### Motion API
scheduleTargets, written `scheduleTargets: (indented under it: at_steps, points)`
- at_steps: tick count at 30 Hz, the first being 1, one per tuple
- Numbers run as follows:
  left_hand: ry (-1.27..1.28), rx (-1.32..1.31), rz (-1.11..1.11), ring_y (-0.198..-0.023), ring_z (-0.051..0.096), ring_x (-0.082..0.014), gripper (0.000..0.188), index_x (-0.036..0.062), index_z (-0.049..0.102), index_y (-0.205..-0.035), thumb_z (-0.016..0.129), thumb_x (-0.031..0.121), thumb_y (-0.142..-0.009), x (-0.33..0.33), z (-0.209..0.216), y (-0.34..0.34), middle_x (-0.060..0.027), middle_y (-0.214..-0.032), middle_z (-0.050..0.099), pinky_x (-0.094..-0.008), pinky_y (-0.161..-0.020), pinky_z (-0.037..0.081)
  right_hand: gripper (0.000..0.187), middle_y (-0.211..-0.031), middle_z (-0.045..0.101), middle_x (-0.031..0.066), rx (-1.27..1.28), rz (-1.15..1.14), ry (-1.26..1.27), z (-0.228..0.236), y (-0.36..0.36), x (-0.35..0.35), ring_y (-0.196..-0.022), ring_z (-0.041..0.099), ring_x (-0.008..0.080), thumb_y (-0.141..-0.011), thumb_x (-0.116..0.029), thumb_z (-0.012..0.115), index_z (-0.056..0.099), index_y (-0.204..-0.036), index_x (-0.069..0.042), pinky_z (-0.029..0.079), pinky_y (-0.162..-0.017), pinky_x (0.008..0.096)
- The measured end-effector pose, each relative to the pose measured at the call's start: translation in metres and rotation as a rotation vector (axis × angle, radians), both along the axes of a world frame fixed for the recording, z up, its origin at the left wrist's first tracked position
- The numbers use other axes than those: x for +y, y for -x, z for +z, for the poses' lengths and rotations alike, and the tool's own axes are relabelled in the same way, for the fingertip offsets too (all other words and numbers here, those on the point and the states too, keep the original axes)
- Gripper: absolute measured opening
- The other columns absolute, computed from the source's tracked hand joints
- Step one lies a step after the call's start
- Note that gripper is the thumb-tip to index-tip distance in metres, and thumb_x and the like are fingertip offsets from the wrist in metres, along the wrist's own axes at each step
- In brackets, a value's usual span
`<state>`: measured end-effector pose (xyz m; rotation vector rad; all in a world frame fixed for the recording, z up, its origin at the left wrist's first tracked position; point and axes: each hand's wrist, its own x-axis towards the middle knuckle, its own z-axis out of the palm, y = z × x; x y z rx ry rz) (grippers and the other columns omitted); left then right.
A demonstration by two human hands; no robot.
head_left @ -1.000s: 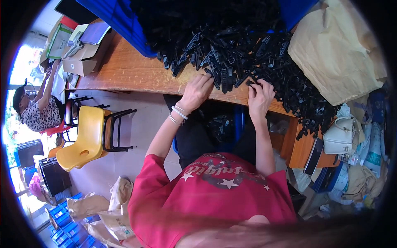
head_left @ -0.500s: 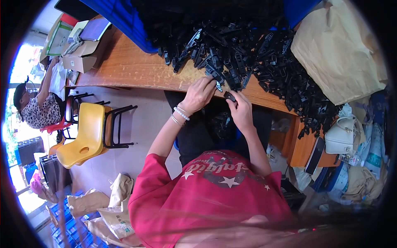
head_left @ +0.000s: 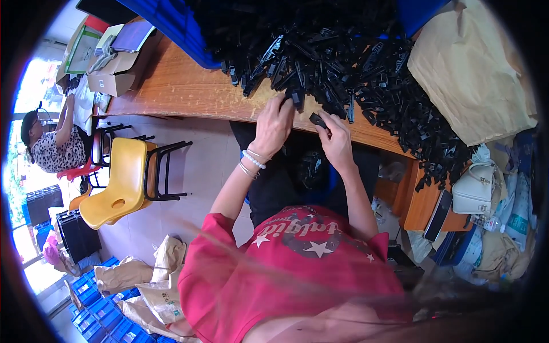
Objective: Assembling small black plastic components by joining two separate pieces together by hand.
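Near the front edge of a wooden table [head_left: 171,80], my left hand [head_left: 273,127] has its fingers closed at a black plastic piece [head_left: 295,99] beside the loose heap. Bracelets circle that wrist. My right hand [head_left: 336,139] pinches a small dark plastic part [head_left: 316,119] between thumb and fingers, just over the table edge. A large pile of black plastic parts [head_left: 326,74] spreads in front of both hands and off to the right. The exact kind of these parts is too small to tell.
A blue bin [head_left: 177,34] stands at the back of the pile. To the right lie a brown paper bag [head_left: 469,80] and a white handbag [head_left: 474,188]. At left are a yellow chair [head_left: 123,177], an open carton [head_left: 114,71] and a seated person [head_left: 54,143].
My left hand has drawn back slightly to the left, its fingers now at a black piece beside the heap. My right hand keeps its small part, almost in place.
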<state>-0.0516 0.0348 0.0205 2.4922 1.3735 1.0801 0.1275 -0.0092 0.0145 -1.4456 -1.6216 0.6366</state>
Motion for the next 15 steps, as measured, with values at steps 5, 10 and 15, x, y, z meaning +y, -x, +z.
scheduleTargets:
  at_steps: [5,10,15]
  points:
    - [-0.119,0.161,-0.107,-0.091,0.056,-0.0302,0.036,-0.0037,0.058,-0.111,0.065,0.004,-0.076,0.009,0.007,-0.005,-0.0162,-0.110,0.055,-0.0369,-0.079,0.048,0.032,-0.088,0.058,0.0151,-0.101,0.166,-0.097,0.003,0.015,0.006,-0.085,0.056,0.0309,-0.081,0.003,0.066,0.063,-0.113,0.003,0.045,-0.075,0.0371]
    - [-0.119,-0.212,0.054,-0.092,0.060,-0.0332,0.038,-0.0014,0.058,-0.116,0.064,-0.004,-0.078,0.005,0.006,0.014,-0.0177,-0.102,0.059,-0.0367,-0.080,0.050,0.032,-0.086,0.058,0.0156,-0.087,0.058,-0.121,-0.004,0.019,0.011,-0.083,0.056,0.0308,-0.081,0.004,0.066,0.064,-0.113,0.004,0.046,-0.072,0.0370]
    - [0.621,-0.822,0.059,-0.089,0.064,-0.0127,0.020,-0.0025,0.063,-0.101,0.067,-0.006,-0.081,-0.013,-0.007,0.025,-0.0084,-0.098,0.063,-0.0256,-0.070,0.053,0.027,-0.091,0.065,0.0120,0.225,-0.058,-0.008,-0.001,0.014,0.006,-0.071,0.056,0.0149,-0.081,0.003,0.069,0.067,-0.108,0.006,0.044,-0.063,0.0263]
